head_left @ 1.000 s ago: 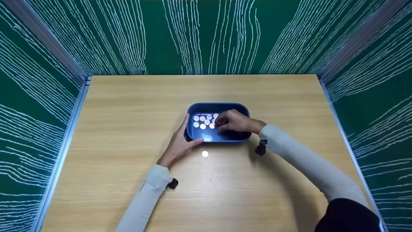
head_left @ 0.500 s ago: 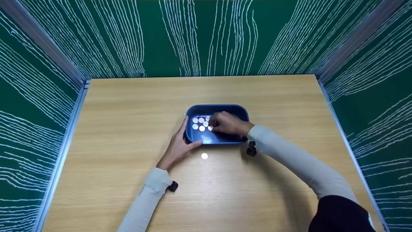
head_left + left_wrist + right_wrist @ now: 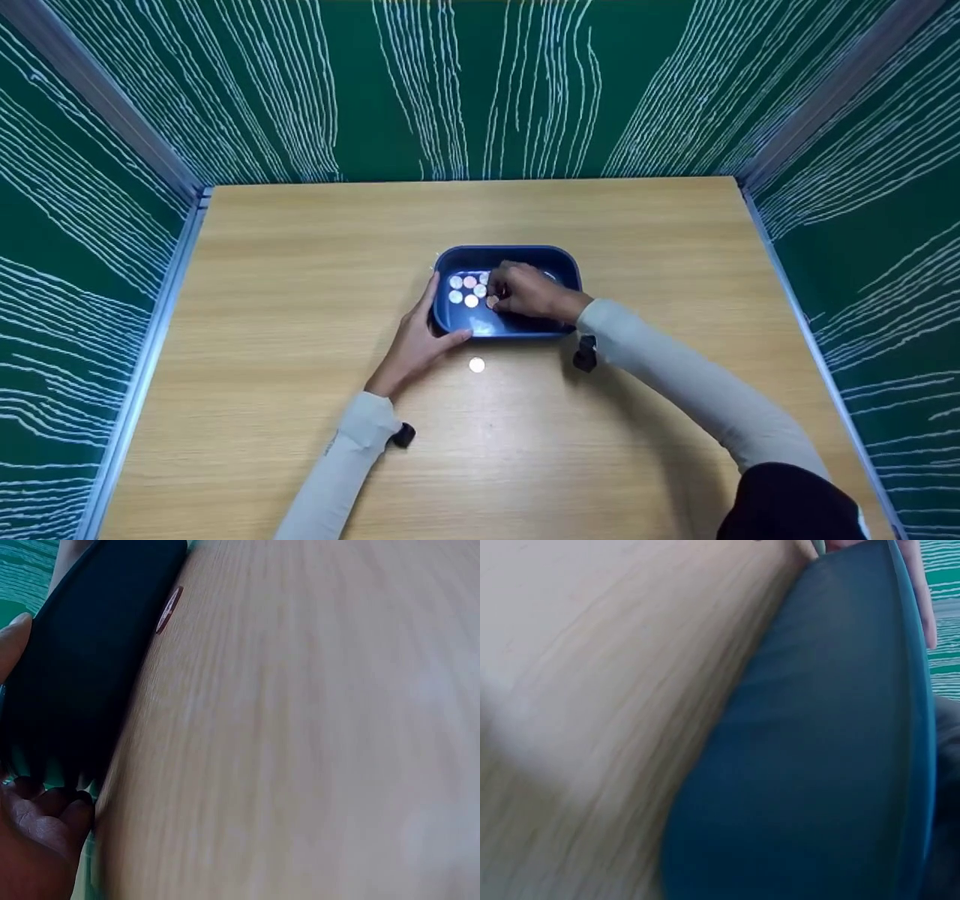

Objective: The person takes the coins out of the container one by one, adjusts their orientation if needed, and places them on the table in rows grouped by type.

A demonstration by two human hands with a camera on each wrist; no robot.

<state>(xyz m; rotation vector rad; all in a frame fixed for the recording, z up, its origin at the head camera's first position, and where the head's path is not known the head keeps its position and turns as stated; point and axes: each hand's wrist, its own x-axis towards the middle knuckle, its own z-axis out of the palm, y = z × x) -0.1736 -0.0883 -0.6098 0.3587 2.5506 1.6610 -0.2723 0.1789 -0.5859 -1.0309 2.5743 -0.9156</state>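
The dark blue tray [image 3: 507,256] is sitting near the middle of the wooden table [image 3: 262,337], its long sides running left to right. The left hand [image 3: 415,339] is gripping the tray's left end, with the thumb lying on the near rim and the fingers wrapping the outer wall, bending in beneath it in the left wrist view. The right hand [image 3: 529,291] is reaching in over the tray's right half, its fingers bending downward and drawing close to the thumb; a brown disc [image 3: 492,301] is lying right at the fingertips, but whether they are pinching it cannot be told. Several pale round discs [image 3: 456,297] are resting flat on the tray floor to the left of that hand, grouping loosely in rows, and the hand is partly covering the rest of the floor. One bright disc [image 3: 477,365] is lying outside on the table, just beyond the near rim. Light sleeves [image 3: 697,375] are covering both forearms, and green walls [image 3: 390,97] with wavy white lines are standing at the far, left and right sides.
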